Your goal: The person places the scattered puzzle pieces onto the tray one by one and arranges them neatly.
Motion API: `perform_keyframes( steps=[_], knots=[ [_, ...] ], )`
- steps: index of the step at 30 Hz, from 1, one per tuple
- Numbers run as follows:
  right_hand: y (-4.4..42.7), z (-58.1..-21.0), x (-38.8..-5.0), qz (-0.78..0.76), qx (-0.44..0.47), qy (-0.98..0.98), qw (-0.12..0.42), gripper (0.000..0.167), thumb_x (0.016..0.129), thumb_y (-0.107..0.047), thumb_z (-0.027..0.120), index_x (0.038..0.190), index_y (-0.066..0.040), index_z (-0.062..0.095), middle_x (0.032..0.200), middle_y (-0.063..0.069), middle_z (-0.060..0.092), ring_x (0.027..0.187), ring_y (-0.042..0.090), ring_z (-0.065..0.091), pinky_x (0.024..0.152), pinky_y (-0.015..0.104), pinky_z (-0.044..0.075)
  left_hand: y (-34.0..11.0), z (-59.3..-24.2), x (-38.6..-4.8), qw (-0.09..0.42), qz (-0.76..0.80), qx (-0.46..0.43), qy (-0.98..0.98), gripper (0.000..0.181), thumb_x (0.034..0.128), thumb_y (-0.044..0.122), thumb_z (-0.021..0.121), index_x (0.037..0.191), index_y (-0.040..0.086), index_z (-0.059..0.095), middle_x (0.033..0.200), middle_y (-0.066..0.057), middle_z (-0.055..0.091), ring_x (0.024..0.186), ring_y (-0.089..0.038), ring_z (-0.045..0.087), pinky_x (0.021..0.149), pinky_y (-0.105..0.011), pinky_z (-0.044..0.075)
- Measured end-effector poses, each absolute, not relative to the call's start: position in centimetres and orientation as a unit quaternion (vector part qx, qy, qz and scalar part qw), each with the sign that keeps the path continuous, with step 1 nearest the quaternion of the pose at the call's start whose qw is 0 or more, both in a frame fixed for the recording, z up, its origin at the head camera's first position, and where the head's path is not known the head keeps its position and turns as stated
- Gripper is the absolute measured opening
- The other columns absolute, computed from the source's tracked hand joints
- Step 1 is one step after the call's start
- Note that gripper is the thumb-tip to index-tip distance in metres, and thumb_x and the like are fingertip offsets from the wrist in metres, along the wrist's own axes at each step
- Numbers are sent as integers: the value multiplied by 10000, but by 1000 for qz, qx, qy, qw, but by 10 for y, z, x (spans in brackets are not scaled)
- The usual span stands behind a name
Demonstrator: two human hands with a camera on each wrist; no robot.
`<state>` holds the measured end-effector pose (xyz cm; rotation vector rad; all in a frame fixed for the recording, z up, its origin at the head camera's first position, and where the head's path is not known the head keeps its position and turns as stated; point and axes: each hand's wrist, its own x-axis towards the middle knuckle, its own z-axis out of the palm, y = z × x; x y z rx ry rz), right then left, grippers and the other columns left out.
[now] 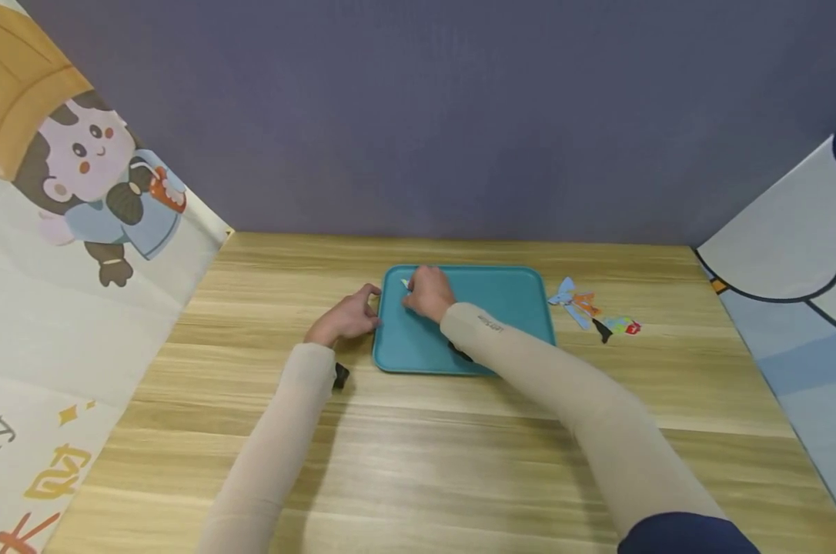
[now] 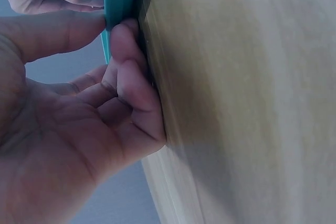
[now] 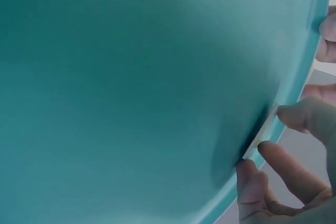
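A teal tray [image 1: 418, 346] lies on the wooden table. My left hand [image 1: 352, 314] grips its left edge. In the left wrist view the thumb [image 2: 68, 32] lies against the rim and the other fingers [image 2: 134, 85] are curled at the tray's outer side, close to the tabletop. Over the tray's far left corner, my right hand [image 1: 429, 294] pinches a small thin flat piece [image 3: 261, 132]. That piece is seen nearly edge-on in the right wrist view, close to the tray's rim. Only a pale green-white bit of it shows in the head view.
Right of the tray lie several small flat cutouts: light blue [image 1: 566, 292], orange [image 1: 587, 302], black [image 1: 602, 329] and green with red [image 1: 624, 326]. A dark grey wall [image 1: 459, 138] stands behind the table [image 1: 418, 462]. Printed sheets [image 1: 44, 323] hang at both sides.
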<state>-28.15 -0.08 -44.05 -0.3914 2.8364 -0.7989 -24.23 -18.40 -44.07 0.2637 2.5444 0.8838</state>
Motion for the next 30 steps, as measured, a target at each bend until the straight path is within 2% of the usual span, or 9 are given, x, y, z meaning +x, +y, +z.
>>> perform_keyframes(
  steps=[3,5,8,11,14,19,25,30],
  knots=[
    [0,-441,-281,-262,-130,953,77,156,802,-179,735,747,-39,691,679,20,530,600,140,440,539,276,387,-181,-440,-242,219,317,95,918,612,895,124,617,1410,81,290,1027,-126,647,927,-240,605,864,-414,445],
    [0,-442,-281,-262,-130,954,66,141,794,-187,751,790,-53,708,767,30,600,689,159,526,607,294,448,-179,-440,-243,219,315,94,919,611,895,123,616,1411,87,290,1028,-123,650,924,-235,606,871,-412,441],
    [2,-441,-280,-266,-133,953,60,123,804,-177,741,816,-58,711,875,61,629,779,202,566,675,332,472,-178,-438,-242,218,315,90,919,601,897,126,616,1406,97,298,1015,-112,653,906,-223,610,863,-403,444],
    [3,-437,-278,-280,-131,949,65,151,826,-151,717,922,-35,722,972,93,640,831,228,588,691,342,485,-180,-435,-242,216,318,88,919,594,899,128,614,1405,93,305,1004,-107,650,885,-218,615,838,-396,454],
    [6,-431,-275,-295,-128,944,71,280,840,-141,714,1090,-17,691,1113,120,623,952,252,593,748,353,498,-182,-435,-242,209,319,89,920,592,895,122,616,1401,78,312,999,-116,644,878,-225,614,822,-391,462],
    [15,-424,-272,-302,-138,940,74,322,850,-135,711,1146,-16,668,1188,131,596,1081,287,549,802,370,489,-185,-437,-240,204,320,93,921,594,894,102,620,1398,46,311,1001,-141,648,885,-243,617,844,-407,462],
    [34,-418,-270,-317,-127,937,75,331,856,-135,705,1159,-11,656,1226,133,567,1080,272,544,806,363,486,-185,-440,-238,204,312,101,922,587,908,101,616,1405,48,307,997,-143,656,883,-240,620,859,-409,456],
    [56,-413,-270,-313,-122,940,67,321,849,-137,707,1140,-9,660,1221,142,545,1028,267,547,803,377,482,-185,-440,-235,209,307,97,923,584,928,120,597,1424,64,295,1063,-167,630,958,-267,599,880,-423,450]
  ],
)
